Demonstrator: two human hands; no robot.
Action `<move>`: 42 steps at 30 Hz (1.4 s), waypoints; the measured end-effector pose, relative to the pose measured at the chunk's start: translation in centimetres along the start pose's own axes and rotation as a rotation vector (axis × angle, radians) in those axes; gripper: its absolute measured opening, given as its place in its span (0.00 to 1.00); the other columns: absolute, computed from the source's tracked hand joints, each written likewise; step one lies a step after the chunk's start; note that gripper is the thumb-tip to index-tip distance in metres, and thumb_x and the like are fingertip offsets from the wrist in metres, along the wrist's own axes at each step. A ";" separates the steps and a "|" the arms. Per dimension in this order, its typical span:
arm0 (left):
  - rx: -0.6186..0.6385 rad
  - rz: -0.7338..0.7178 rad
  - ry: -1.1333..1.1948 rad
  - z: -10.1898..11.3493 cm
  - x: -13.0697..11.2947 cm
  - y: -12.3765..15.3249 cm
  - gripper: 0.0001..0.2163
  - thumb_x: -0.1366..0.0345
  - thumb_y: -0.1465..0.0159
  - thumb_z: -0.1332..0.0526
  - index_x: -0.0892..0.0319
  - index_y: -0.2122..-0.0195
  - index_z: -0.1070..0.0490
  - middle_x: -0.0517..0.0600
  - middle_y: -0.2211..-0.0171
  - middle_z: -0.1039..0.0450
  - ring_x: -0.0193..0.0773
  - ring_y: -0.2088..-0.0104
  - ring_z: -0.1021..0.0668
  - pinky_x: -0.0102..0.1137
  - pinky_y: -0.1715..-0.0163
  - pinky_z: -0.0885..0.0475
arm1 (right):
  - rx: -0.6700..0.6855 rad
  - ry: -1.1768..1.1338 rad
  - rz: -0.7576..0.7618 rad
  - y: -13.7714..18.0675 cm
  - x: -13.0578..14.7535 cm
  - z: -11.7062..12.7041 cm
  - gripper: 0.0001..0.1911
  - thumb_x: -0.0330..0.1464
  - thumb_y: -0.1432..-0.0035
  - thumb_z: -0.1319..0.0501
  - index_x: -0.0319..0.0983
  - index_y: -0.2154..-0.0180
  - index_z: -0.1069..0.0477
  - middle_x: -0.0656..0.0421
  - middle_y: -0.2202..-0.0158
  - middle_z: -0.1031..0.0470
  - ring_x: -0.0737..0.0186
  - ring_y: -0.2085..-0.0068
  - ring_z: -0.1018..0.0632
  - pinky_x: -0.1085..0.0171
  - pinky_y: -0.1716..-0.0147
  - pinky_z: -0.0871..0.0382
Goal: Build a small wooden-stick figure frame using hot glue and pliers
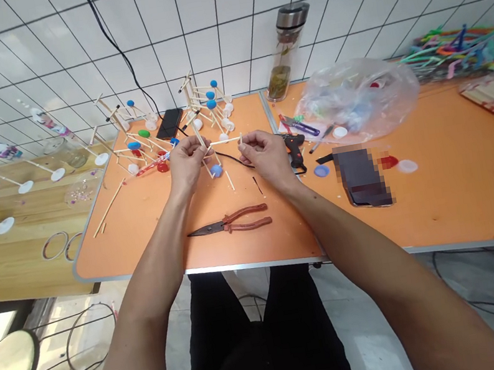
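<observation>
My left hand is closed on a small wooden stick frame that has a blue bottle cap at its lower end. A thin wooden stick runs level from the frame across to my right hand. The thumb and fingers of that hand pinch its far end, where a short upright piece shows. Below the hands, long-nose pliers with red handles lie on the orange table. A black glue gun is just beyond my right hand, partly hidden by it.
Several stick models with coloured caps stand at the back, near a black phone. A glass bottle, a plastic bag, a utility knife and another phone are rightward. Loose sticks lie at left.
</observation>
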State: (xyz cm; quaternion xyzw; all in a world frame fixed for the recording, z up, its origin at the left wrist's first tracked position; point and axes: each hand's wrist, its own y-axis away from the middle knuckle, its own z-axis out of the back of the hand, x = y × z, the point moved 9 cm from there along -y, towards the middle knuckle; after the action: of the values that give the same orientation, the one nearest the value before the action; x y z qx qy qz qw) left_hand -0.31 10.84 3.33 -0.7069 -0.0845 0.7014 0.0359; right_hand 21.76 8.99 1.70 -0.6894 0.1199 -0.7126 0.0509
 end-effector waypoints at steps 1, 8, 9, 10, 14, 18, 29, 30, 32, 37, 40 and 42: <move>0.001 -0.007 0.000 0.0 0.0 0.0 0.07 0.65 0.38 0.29 0.57 0.59 0.20 0.52 0.59 0.14 0.40 0.61 0.12 0.32 0.61 0.18 | -0.006 0.000 0.008 0.0 0.0 0.0 0.14 0.45 0.44 0.29 0.43 0.64 0.24 0.62 0.68 0.21 0.62 0.68 0.18 0.60 0.63 0.20; 0.008 -0.021 0.004 -0.2 0.2 0.0 0.05 0.66 0.37 0.29 0.57 0.60 0.21 0.53 0.54 0.12 0.41 0.58 0.11 0.33 0.59 0.16 | -0.050 -0.033 0.070 0.3 0.7 0.2 0.06 0.37 0.42 0.31 0.42 0.65 0.22 0.63 0.70 0.20 0.64 0.69 0.18 0.63 0.66 0.22; 0.009 -0.026 0.006 -0.3 0.1 0.1 0.05 0.67 0.37 0.29 0.57 0.60 0.20 0.54 0.54 0.12 0.41 0.58 0.11 0.33 0.59 0.16 | -0.053 -0.034 0.078 0.3 0.8 0.2 0.05 0.36 0.42 0.31 0.41 0.65 0.22 0.63 0.70 0.20 0.64 0.70 0.18 0.63 0.66 0.22; 0.009 -0.030 0.007 -0.3 0.0 0.1 0.05 0.67 0.37 0.29 0.57 0.60 0.20 0.54 0.54 0.12 0.41 0.58 0.11 0.33 0.59 0.16 | -0.055 -0.034 0.084 0.4 0.9 0.1 0.04 0.35 0.42 0.31 0.41 0.65 0.22 0.63 0.70 0.20 0.64 0.70 0.18 0.63 0.67 0.23; 0.005 -0.033 -0.009 -0.2 0.1 0.1 0.05 0.68 0.36 0.30 0.57 0.59 0.20 0.54 0.55 0.12 0.41 0.58 0.11 0.33 0.60 0.17 | -0.041 -0.033 0.102 0.5 1.1 -0.2 0.03 0.34 0.41 0.32 0.41 0.65 0.22 0.63 0.70 0.20 0.65 0.71 0.19 0.64 0.67 0.23; -0.007 -0.045 0.001 -0.1 0.3 -0.1 0.06 0.68 0.36 0.30 0.57 0.59 0.19 0.52 0.58 0.13 0.42 0.59 0.12 0.32 0.62 0.17 | -0.027 -0.015 0.122 0.6 1.0 -0.5 0.05 0.35 0.39 0.30 0.42 0.64 0.23 0.64 0.70 0.21 0.64 0.70 0.19 0.62 0.66 0.20; -0.001 -0.050 0.023 -0.3 0.5 0.0 0.07 0.67 0.37 0.29 0.56 0.57 0.20 0.52 0.58 0.13 0.40 0.60 0.12 0.34 0.60 0.15 | -0.023 -0.003 0.136 0.8 1.3 -1.0 0.03 0.33 0.38 0.30 0.42 0.64 0.21 0.63 0.69 0.21 0.63 0.69 0.19 0.62 0.65 0.18; 0.002 -0.048 0.023 -0.3 0.5 0.0 0.07 0.66 0.37 0.29 0.56 0.57 0.20 0.52 0.58 0.13 0.40 0.60 0.12 0.34 0.59 0.15 | -0.019 0.002 0.138 0.9 1.4 -1.1 0.03 0.33 0.38 0.30 0.42 0.64 0.21 0.63 0.70 0.21 0.63 0.69 0.19 0.62 0.65 0.19; 0.005 -0.043 0.021 -0.3 0.5 0.0 0.08 0.66 0.37 0.28 0.56 0.57 0.20 0.52 0.58 0.13 0.40 0.60 0.12 0.35 0.58 0.14 | -0.016 0.014 0.142 0.9 1.4 -1.1 0.03 0.34 0.38 0.30 0.42 0.64 0.21 0.63 0.70 0.21 0.63 0.69 0.19 0.62 0.66 0.19; 0.003 -0.047 0.021 -0.2 0.6 -0.1 0.08 0.66 0.37 0.28 0.56 0.57 0.20 0.52 0.57 0.13 0.41 0.60 0.12 0.38 0.57 0.13 | -0.015 0.015 0.143 0.8 1.4 -1.1 0.01 0.33 0.38 0.30 0.42 0.63 0.20 0.63 0.69 0.21 0.62 0.68 0.19 0.61 0.65 0.19; 0.001 -0.049 0.016 -0.2 0.6 -0.2 0.08 0.65 0.37 0.29 0.55 0.57 0.20 0.53 0.56 0.13 0.42 0.59 0.11 0.39 0.56 0.13 | -0.017 0.020 0.154 0.9 1.5 -1.1 0.01 0.32 0.37 0.31 0.42 0.64 0.21 0.63 0.69 0.21 0.62 0.68 0.19 0.61 0.65 0.20; 0.000 -0.045 0.008 -0.2 0.7 -0.2 0.08 0.65 0.37 0.29 0.55 0.57 0.20 0.53 0.56 0.13 0.43 0.58 0.11 0.40 0.55 0.13 | -0.013 0.034 0.154 0.8 1.5 -1.1 0.02 0.32 0.37 0.31 0.42 0.64 0.21 0.63 0.69 0.21 0.62 0.68 0.19 0.61 0.65 0.20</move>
State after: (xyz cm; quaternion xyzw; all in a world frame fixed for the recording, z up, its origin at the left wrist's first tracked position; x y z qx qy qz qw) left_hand -0.12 11.13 2.70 -0.7077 -0.1001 0.6975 0.0519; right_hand 20.49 7.93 2.94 -0.6663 0.1782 -0.7173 0.0991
